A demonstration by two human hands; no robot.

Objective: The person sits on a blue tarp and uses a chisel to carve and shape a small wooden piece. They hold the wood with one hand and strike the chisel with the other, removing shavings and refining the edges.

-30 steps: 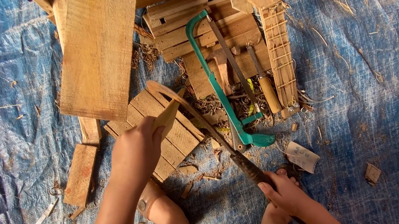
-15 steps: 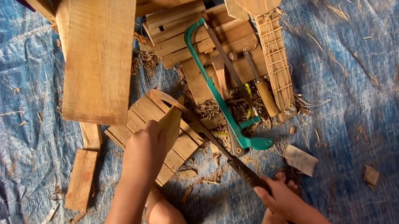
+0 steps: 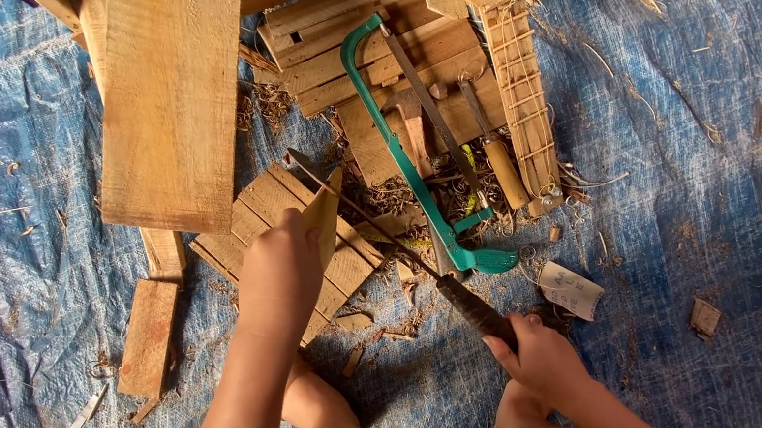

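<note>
My left hand (image 3: 279, 268) grips a thin flat piece of wood (image 3: 322, 214) and stands it on edge on a small slatted wooden block (image 3: 257, 216). My right hand (image 3: 540, 356) is closed on the dark handle of a long knife (image 3: 372, 220). Its blade runs up and left from my right hand and lies against the upper edge of the thin piece. My knees show at the bottom of the view.
A green-framed hacksaw (image 3: 403, 156) and a wooden-handled chisel (image 3: 498, 163) lie on stacked planks (image 3: 348, 50). A wide board (image 3: 171, 94) lies at upper left, a small wooden ladder-like frame (image 3: 525, 104) at right. Scraps and shavings litter the blue tarp (image 3: 726, 195).
The knife blade has slid along the thin piece while my left hand keeps it standing on the block. The view has shifted slightly.
</note>
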